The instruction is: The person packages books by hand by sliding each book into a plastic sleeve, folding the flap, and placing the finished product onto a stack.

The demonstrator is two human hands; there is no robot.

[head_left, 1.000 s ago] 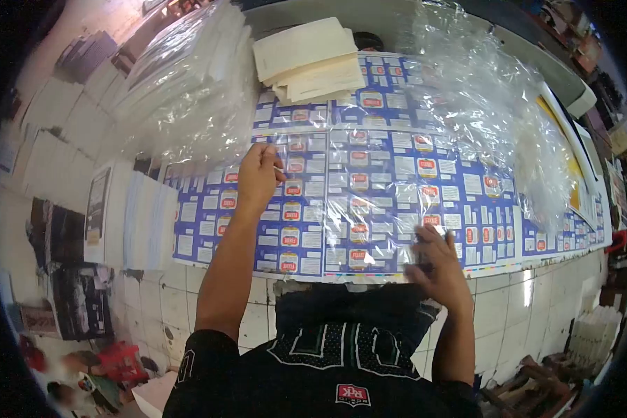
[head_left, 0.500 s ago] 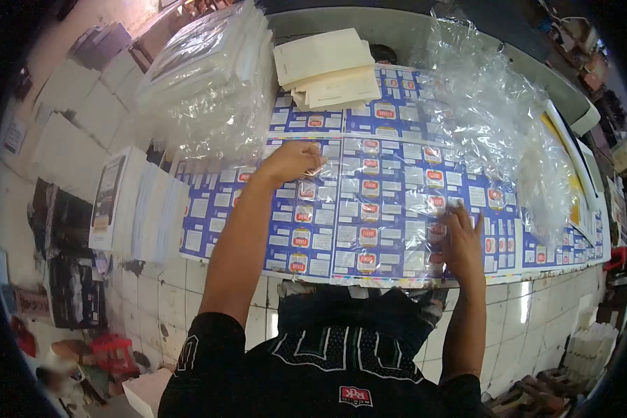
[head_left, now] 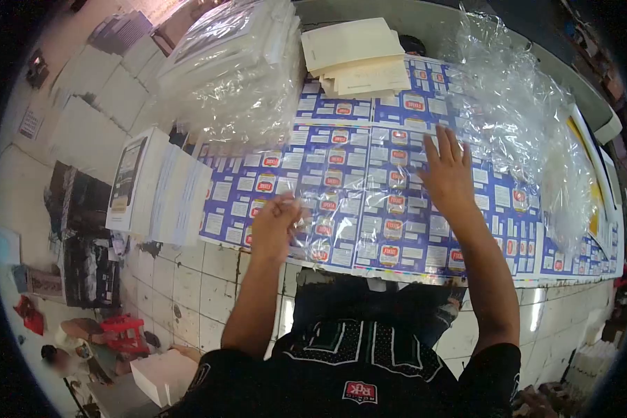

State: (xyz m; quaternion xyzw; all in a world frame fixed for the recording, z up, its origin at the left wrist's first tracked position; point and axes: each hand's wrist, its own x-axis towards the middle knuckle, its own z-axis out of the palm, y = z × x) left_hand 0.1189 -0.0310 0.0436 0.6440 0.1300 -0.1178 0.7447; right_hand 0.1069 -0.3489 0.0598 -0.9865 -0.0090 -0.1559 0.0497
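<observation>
That's a black shirt (head_left: 292, 390) they've got on: short sleeves (head_left: 494, 373), white-outlined dotted shapes (head_left: 398, 347), a red badge (head_left: 361, 392) edged in white; dark trousers (head_left: 366, 308) below.

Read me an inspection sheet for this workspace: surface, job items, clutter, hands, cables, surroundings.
Surface: blue printed sheets spread flat.
Job's things: clear film lying over the blue printed sheets, creased and glinting.
Clutter: crumpled plastic at the right; beige papers at the back; plastic-wrapped stack at the back left; white-edged stack at the left edge.
Hands: left hand, fingers curled near the clear film, grip unclear; right hand open, palm down, fingers spread.
Cables: nothing seen.
Surroundings: tiled floor beyond the near edge; red plastic item at lower left.
</observation>
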